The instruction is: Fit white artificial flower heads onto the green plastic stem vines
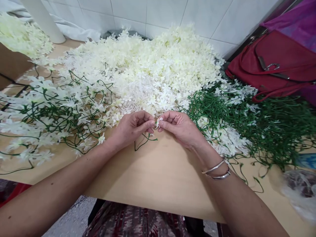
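Note:
My left hand (138, 127) pinches a green artificial flower stem (144, 141), which hangs below its fingers in a bent line. Close beside it, my right hand (176, 126) holds a small white artificial flower (159, 122) between thumb and forefinger. The fingertips of both hands nearly meet just above the table (158, 177). Whether the flower touches the stem's tip is too small to tell. Left of my hands lie white flowers on green stems (66, 112). Loose cream-white flower heads (158, 62) are heaped behind them.
Bundles of green stems (214, 107) lie on the right, mixed with white pieces. A red handbag (278, 62) stands at the back right. A clear plastic bag (301, 187) sits at the right edge. A white tiled wall (163, 13) closes off the back, with a white pole (45, 21) at left.

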Action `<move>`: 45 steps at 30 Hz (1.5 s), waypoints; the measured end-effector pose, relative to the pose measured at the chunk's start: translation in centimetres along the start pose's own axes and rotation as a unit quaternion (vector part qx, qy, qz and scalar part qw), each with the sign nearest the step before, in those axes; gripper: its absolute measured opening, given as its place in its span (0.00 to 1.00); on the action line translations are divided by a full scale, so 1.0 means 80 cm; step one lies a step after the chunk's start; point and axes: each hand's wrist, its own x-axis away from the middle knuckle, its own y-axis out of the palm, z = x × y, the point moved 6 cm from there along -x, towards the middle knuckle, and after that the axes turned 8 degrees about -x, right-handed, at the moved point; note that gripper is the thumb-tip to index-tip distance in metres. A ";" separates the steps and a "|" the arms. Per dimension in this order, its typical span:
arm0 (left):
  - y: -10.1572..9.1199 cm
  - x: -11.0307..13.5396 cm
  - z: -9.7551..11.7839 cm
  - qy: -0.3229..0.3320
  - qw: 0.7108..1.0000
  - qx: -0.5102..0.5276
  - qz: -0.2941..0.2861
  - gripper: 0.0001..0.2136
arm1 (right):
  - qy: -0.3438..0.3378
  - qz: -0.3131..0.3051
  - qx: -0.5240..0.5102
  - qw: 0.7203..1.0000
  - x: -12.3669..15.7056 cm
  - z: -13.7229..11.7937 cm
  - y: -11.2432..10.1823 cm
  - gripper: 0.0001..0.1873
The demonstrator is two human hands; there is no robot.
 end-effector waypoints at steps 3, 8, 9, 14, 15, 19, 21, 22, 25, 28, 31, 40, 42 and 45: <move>0.001 0.000 0.000 0.001 1.000 -0.009 0.008 0.10 | -0.004 0.012 0.016 1.000 0.000 0.000 0.001 0.16; 0.002 0.000 -0.001 0.002 1.000 -0.020 0.004 0.10 | -0.011 0.015 0.029 0.999 -0.001 0.001 0.001 0.17; 0.001 0.001 0.000 0.002 1.000 -0.025 0.003 0.11 | -0.013 0.012 0.029 0.999 -0.001 0.002 0.002 0.17; 0.000 0.001 0.000 -0.001 1.000 -0.031 0.000 0.11 | -0.022 0.002 0.015 1.000 -0.001 0.006 0.005 0.16; 0.000 0.001 0.000 -0.003 1.000 -0.030 0.000 0.11 | -0.024 0.005 0.011 1.000 -0.002 0.006 0.004 0.16; 0.001 -0.001 -0.005 -0.012 1.000 0.004 0.002 0.12 | -0.023 -0.003 0.000 1.000 -0.005 0.007 0.002 0.16; 0.002 -0.002 -0.007 -0.013 0.999 0.037 0.002 0.13 | -0.022 -0.012 -0.013 1.000 -0.006 0.007 0.001 0.16; 0.002 -0.003 -0.007 -0.014 0.999 0.052 0.001 0.13 | -0.023 -0.014 -0.020 0.999 -0.007 0.007 0.000 0.16; 0.003 -0.004 -0.008 -0.017 0.996 0.086 -0.004 0.14 | -0.025 -0.010 -0.040 0.999 -0.007 0.006 -0.005 0.16; 0.002 -0.003 -0.008 -0.025 0.996 0.080 -0.002 0.15 | -0.024 -0.010 -0.052 0.998 -0.007 0.007 -0.007 0.15; 0.001 -0.002 -0.008 -0.022 0.999 0.049 0.011 0.16 | -0.022 -0.014 -0.047 0.999 -0.007 0.006 -0.006 0.15; -0.006 0.000 0.000 0.010 0.999 -0.016 0.044 0.13 | -0.036 0.022 -0.019 0.999 -0.007 0.007 0.000 0.19; -0.007 0.000 0.001 0.014 0.999 -0.019 0.049 0.13 | -0.045 0.030 -0.010 0.998 -0.007 0.008 0.000 0.19; -0.008 0.000 -0.001 0.011 0.999 -0.003 0.049 0.13 | -0.059 0.039 0.001 0.998 -0.007 0.008 0.002 0.19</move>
